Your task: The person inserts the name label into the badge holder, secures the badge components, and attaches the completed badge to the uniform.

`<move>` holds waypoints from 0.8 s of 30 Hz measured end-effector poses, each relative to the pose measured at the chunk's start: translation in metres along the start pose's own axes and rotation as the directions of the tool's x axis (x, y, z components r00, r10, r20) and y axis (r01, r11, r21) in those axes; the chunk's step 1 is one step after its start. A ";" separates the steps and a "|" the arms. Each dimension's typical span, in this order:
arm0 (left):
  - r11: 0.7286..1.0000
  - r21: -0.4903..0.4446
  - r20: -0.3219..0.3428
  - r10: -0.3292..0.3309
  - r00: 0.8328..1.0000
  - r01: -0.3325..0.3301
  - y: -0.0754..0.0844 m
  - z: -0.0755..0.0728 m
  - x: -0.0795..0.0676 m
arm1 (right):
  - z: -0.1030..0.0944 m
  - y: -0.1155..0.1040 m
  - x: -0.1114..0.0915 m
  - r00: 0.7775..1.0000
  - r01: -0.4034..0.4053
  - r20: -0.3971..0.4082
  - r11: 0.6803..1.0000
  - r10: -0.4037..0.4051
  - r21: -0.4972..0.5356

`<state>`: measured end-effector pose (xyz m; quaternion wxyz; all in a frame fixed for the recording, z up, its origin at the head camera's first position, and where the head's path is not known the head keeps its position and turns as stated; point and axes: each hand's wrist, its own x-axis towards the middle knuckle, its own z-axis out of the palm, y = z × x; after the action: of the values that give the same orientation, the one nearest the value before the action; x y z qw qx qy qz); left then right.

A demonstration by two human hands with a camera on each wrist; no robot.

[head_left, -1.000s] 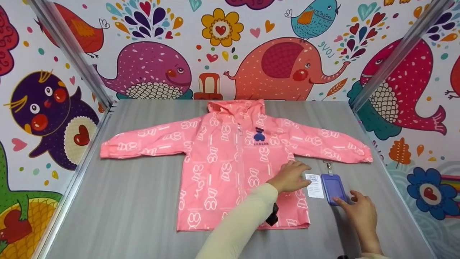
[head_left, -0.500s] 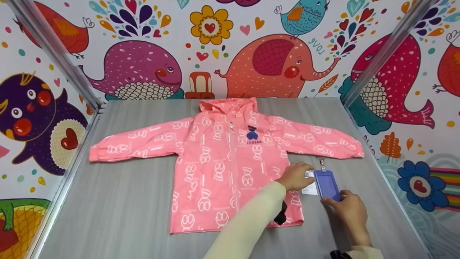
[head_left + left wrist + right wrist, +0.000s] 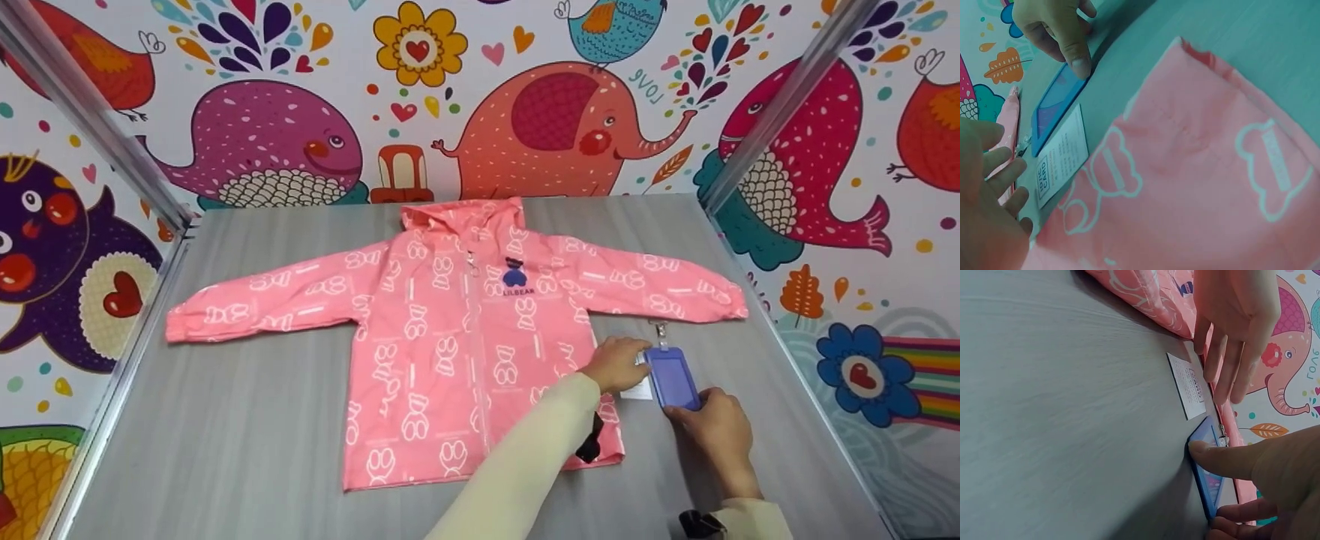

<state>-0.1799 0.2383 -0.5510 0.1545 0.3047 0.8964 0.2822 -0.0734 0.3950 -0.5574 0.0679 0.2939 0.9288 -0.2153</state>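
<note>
My right hand [image 3: 718, 433] grips the lower end of a purple badge holder [image 3: 676, 381], its thumb on the near edge and its fingers at the opposite edge, as the right wrist view shows. A metal clip [image 3: 661, 335] tops the holder. My left hand [image 3: 619, 365], fingers relaxed and apart, hovers at the holder's upper left corner and partly hides a white printed card [image 3: 636, 390] in the head view. The left wrist view shows the card [image 3: 1062, 154] lying beside the holder, next to the hem side of a pink child's jacket [image 3: 450, 360].
The hooded jacket lies spread face up on the grey table [image 3: 247, 420], sleeves stretched to both sides. Cartoon-printed walls [image 3: 420, 97] surround the table, with metal corner posts [image 3: 787, 105] at left and right.
My left hand has moved right over the card towards the holder. The fingers of my right hand have closed in on the holder's side. The head view has shifted right.
</note>
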 end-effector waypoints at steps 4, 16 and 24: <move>1.000 -0.010 -0.003 -0.008 1.000 0.008 0.001 0.001 0.002 | -0.001 0.000 0.001 1.000 0.010 0.001 1.000 -0.010 0.012; 1.000 -0.015 -0.038 -0.006 0.999 0.005 -0.001 -0.003 -0.001 | -0.001 0.010 -0.004 0.987 0.016 -0.159 0.991 0.005 0.135; 0.999 -0.043 -0.041 -0.027 0.999 0.026 -0.002 -0.004 -0.001 | 0.006 -0.001 0.002 0.997 -0.008 -0.072 1.000 0.010 0.027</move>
<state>-0.1815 0.2348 -0.5488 0.1461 0.2836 0.8972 0.3053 -0.0754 0.3926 -0.5630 0.0316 0.3066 0.9263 -0.2167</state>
